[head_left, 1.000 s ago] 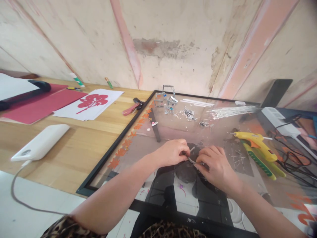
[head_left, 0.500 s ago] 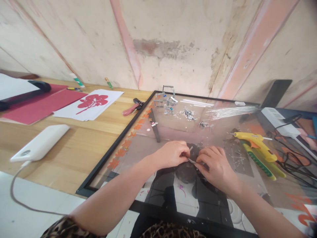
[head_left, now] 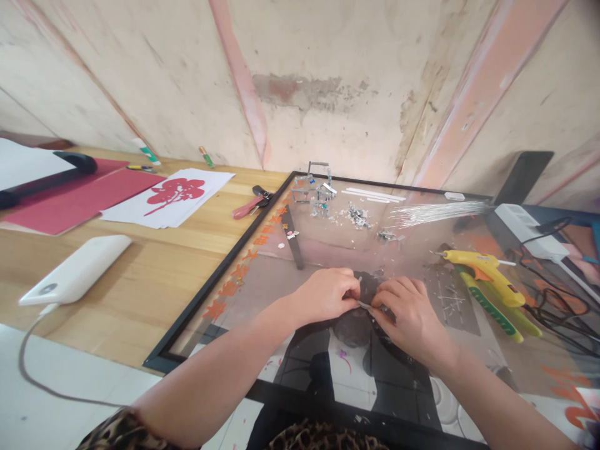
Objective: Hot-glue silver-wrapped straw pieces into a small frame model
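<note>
My left hand [head_left: 328,294] and my right hand [head_left: 409,315] meet over a black-framed glass panel [head_left: 220,275]. Both are closed in a pinch on a small thin silver strip [head_left: 363,304] held between them, just above the glass. The left fingers curl round one end, the right fingers cover the other. A dark reflection lies under the hands.
A yellow glue gun [head_left: 482,269] and black cables [head_left: 562,306] lie on the right. Silver wires [head_left: 435,211], white sticks [head_left: 372,194] and metal scraps [head_left: 323,194] lie at the back. A white power bank [head_left: 77,270], red paper cutout [head_left: 175,190] and keys [head_left: 253,201] rest on the wooden table.
My left hand has shifted slightly down and right, closing tighter on the strip. The right hand stays in place.
</note>
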Tool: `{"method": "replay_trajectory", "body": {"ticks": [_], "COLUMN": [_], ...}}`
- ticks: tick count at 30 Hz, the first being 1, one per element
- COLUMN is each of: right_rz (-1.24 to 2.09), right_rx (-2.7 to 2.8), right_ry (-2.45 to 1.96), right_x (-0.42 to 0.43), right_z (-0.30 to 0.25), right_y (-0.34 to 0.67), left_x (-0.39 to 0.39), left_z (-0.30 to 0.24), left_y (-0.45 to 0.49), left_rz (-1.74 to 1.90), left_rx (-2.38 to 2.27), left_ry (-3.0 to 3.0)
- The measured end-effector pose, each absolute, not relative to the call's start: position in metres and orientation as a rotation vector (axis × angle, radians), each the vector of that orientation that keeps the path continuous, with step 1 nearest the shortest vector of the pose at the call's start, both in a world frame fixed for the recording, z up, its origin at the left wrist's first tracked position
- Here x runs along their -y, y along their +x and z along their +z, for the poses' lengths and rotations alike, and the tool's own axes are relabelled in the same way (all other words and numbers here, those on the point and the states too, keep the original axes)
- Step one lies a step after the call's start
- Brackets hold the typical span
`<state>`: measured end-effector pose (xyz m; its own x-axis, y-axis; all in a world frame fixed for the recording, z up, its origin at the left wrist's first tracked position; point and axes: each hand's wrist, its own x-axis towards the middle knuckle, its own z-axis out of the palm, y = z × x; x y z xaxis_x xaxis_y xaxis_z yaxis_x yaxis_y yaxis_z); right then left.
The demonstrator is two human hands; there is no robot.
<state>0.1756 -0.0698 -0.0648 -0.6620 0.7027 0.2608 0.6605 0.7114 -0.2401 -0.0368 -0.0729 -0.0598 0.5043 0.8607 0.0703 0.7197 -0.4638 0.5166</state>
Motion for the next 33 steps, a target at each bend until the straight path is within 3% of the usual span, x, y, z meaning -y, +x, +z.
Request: {"method": "replay_trajectory", "body": {"ticks": [27,33], "right_rz": [0.237,0.236], "right_rx": [2.762,2.802], "right_ry": [-1.011,-0.987], "right_x": [0.041,0.046], "right_z": [-0.056,-0.06], "right_y": [0.224,0.212], "left_x": [0.074,0.078], "left_z": [-0.053,-0.054], "left_y": [-0.039,-0.033], "left_rz": [0.392,0.542], "left_rx": [-1.324,-1.328], "left_ry": [2.313,2.388]}}
